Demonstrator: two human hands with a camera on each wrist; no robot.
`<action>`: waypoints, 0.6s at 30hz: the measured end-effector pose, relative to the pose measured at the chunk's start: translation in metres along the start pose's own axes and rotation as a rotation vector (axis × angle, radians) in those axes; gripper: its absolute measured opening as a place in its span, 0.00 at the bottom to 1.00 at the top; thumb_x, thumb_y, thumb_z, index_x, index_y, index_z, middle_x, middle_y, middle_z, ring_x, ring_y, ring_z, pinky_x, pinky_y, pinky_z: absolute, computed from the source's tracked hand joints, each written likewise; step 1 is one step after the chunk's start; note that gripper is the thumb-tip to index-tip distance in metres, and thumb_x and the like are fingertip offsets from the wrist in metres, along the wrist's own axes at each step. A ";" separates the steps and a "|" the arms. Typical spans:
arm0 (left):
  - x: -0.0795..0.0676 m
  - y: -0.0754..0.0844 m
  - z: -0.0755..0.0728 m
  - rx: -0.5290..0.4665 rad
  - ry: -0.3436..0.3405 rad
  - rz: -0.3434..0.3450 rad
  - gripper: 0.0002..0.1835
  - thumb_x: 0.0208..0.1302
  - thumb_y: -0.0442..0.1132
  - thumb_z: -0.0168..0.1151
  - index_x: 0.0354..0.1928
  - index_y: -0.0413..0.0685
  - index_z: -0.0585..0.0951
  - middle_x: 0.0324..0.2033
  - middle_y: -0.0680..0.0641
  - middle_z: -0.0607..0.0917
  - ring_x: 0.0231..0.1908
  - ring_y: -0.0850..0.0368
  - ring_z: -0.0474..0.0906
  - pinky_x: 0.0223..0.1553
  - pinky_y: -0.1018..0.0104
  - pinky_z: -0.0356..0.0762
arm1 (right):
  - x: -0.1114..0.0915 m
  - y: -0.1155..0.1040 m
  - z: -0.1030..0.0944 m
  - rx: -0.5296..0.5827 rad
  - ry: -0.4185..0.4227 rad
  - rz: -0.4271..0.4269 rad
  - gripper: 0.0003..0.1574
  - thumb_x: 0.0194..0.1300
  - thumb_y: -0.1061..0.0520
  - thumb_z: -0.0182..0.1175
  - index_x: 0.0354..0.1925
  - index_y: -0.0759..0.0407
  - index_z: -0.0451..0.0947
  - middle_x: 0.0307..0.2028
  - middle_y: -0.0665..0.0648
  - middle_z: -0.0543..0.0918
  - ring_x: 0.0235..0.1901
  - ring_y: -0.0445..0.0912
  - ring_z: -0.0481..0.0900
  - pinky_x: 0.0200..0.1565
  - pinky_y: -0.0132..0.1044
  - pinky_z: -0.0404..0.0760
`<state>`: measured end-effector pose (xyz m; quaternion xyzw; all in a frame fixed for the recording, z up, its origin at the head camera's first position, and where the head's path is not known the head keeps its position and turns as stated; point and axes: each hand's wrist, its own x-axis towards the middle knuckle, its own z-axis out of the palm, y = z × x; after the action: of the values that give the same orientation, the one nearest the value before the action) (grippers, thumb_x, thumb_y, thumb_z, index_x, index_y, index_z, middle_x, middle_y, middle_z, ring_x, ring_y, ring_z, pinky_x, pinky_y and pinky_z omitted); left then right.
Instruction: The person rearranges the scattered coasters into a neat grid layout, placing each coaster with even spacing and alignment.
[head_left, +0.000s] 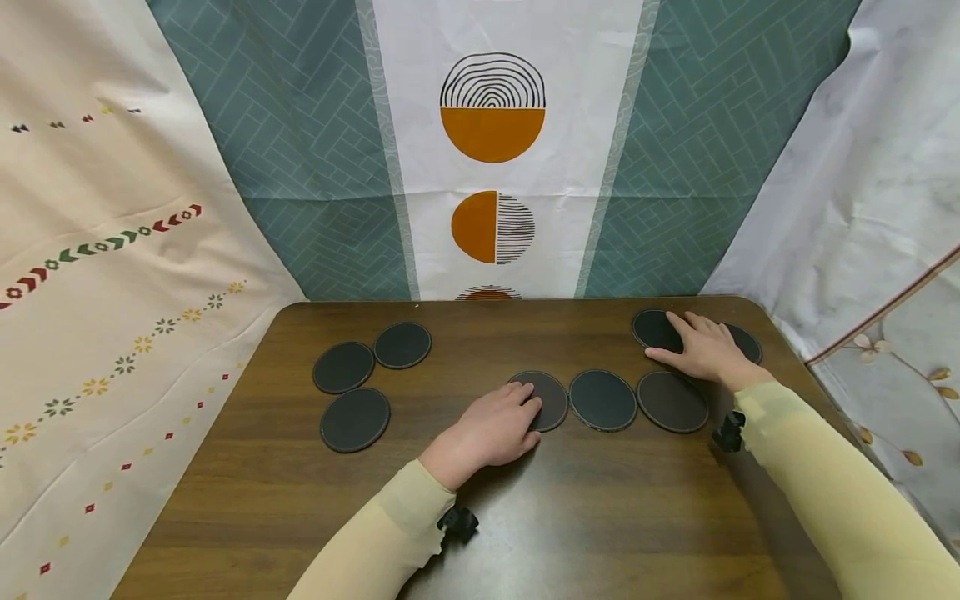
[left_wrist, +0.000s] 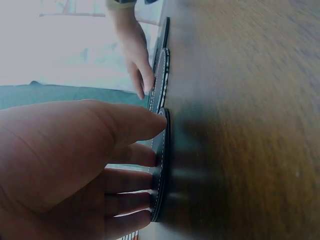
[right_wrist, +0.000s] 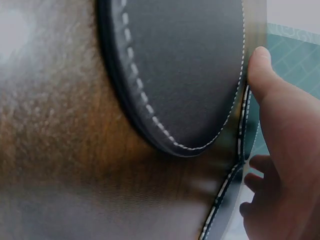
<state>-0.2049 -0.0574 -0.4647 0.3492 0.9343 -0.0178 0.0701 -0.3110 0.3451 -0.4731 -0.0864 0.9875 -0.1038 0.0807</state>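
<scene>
Round black coasters with white stitched rims lie flat on a wooden table. My left hand rests its fingertips on the leftmost coaster of a row at the table's middle right. In the left wrist view, nearly straight fingers meet that coaster's top, with the thumb at its edge. Beside it lie a middle coaster and a right one. At the back right, my right hand is spread over two coasters, the left one and the right one, partly hiding both. Whether its fingertips touch them is unclear.
Three more coasters sit at the table's left: one at the back, one beside it and one in front. Patterned cloth hangs behind the wooden table, with pale cloths along both sides.
</scene>
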 end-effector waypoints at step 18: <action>0.001 0.001 0.000 0.020 0.005 0.002 0.32 0.85 0.56 0.59 0.81 0.46 0.75 0.81 0.41 0.70 0.81 0.46 0.65 0.81 0.59 0.61 | 0.006 0.006 0.006 -0.007 0.047 -0.035 0.66 0.80 0.25 0.56 0.86 0.72 0.50 0.79 0.85 0.55 0.79 0.81 0.50 0.76 0.80 0.45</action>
<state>-0.2051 -0.0562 -0.4646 0.3507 0.9339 -0.0263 0.0642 -0.3167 0.3491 -0.4807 -0.1015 0.9879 -0.1036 0.0554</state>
